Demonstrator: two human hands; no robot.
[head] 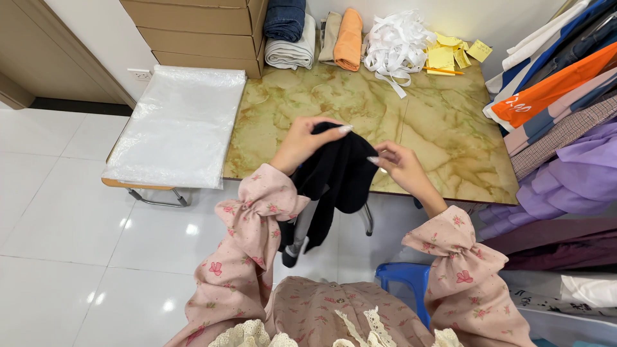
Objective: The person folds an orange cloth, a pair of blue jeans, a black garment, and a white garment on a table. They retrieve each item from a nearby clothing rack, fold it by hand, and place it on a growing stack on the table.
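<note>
Both hands, left hand (pixel 302 142) and right hand (pixel 400 166), are pinching the soft, light black garment (pixel 337 170) by its top edge above the near table (pixel 443 135) edge.

Single head view, steeply down, close over marble table (pixel 443 128)

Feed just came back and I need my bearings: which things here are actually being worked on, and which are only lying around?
In hand:
- black garment, gripped by the left hand and the right hand over the marble-patterned table edge

Lying about:
- clear plastic bags
- white ribbon pile
- yellow notes
- folded orange cloth
- hanging clothes
- blue stool
</note>
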